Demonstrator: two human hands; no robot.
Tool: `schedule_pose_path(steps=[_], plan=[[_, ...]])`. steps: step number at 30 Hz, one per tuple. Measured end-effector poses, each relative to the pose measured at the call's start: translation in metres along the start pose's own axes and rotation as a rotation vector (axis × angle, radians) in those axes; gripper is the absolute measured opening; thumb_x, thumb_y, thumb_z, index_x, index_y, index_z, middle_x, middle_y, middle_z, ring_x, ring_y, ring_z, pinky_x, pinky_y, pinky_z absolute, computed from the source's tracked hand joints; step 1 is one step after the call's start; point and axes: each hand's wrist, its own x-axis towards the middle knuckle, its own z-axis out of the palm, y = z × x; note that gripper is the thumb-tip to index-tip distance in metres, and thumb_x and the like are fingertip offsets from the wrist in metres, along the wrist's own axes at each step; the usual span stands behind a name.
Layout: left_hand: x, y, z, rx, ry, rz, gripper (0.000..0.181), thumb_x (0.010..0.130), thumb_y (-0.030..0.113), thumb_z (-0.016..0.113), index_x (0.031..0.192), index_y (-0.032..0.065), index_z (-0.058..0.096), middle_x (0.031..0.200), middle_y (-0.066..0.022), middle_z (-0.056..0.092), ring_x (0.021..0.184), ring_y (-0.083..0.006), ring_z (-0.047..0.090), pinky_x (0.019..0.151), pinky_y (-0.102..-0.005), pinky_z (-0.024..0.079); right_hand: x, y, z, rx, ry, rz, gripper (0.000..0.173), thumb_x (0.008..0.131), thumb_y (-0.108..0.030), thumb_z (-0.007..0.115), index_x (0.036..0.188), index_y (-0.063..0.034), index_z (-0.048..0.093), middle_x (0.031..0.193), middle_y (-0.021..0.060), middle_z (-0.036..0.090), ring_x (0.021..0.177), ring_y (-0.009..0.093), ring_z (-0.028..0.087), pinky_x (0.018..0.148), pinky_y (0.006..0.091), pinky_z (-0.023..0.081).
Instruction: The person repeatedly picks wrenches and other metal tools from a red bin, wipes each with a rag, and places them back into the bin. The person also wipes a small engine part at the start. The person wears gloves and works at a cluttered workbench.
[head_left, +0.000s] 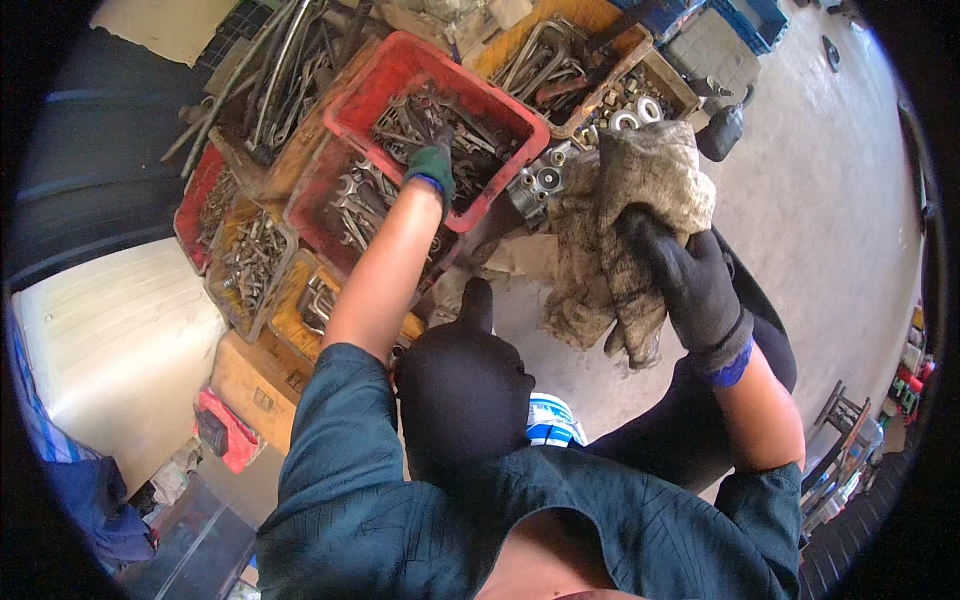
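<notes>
My left hand (433, 161), in a dark green work glove, reaches down into a red plastic bin (491, 214) of greasy wrenches (409, 124). Its fingers are among the tools, and whether they grip one is hidden. My right hand (686, 281), in a black glove with a blue cuff, is closed on a soiled grey-brown cloth (637, 277) that hangs down in folds. Behind the cloth lies a metal housing with round ports (547, 178). A second red bin (307, 217) with open-end wrenches (360, 199) stands partly under my left forearm.
Bins of sockets (251, 262) and hex keys (551, 56) surround the red bins. Long metal bars (281, 75) stick out at the upper left. A box of nuts and fittings (637, 90) stands beyond the cloth. A cardboard box (259, 382) is at the lower left.
</notes>
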Motion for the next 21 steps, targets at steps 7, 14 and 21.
schedule_pose_path(steps=[7, 14, 21], plan=[[0.028, -0.012, 0.047, 0.469, -0.017, -0.092, 0.055, 0.091, 0.047, 0.041, 0.117, 0.0017, 0.060, 0.124, -0.0191, 0.057, 0.115, -0.0333, 0.054, 0.098, -0.0413, 0.039, -0.008, -0.007, -0.002, 0.011, 0.052, 0.060, 0.034, 0.089, -0.015, 0.063, 0.118, -0.0002, 0.056, 0.111, 0.0057, 0.062, 0.101, 0.014, 0.058, 0.087, 0.0290, 0.046], [0.027, 0.000, 0.068, 0.880, 0.038, 0.099, 0.045, 0.086, 0.039, 0.044, 0.110, 0.0078, 0.065, 0.120, -0.0181, 0.058, 0.111, -0.0341, 0.056, 0.092, -0.0424, 0.045, -0.021, -0.009, -0.005, 0.223, 0.040, 0.122, 0.039, 0.087, -0.005, 0.060, 0.124, 0.0004, 0.050, 0.115, 0.0077, 0.060, 0.102, 0.016, 0.058, 0.088, 0.0305, 0.048], [0.028, 0.017, 0.076, 0.315, -0.014, 0.285, 0.023, 0.086, 0.018, 0.048, 0.095, 0.0069, 0.065, 0.097, -0.0142, 0.067, 0.082, -0.0267, 0.065, 0.074, -0.0425, 0.051, -0.024, -0.011, -0.006, 0.211, 0.028, 0.172, 0.039, 0.087, -0.002, 0.060, 0.124, 0.0004, 0.050, 0.116, 0.0083, 0.060, 0.104, 0.016, 0.057, 0.089, 0.0305, 0.047]])
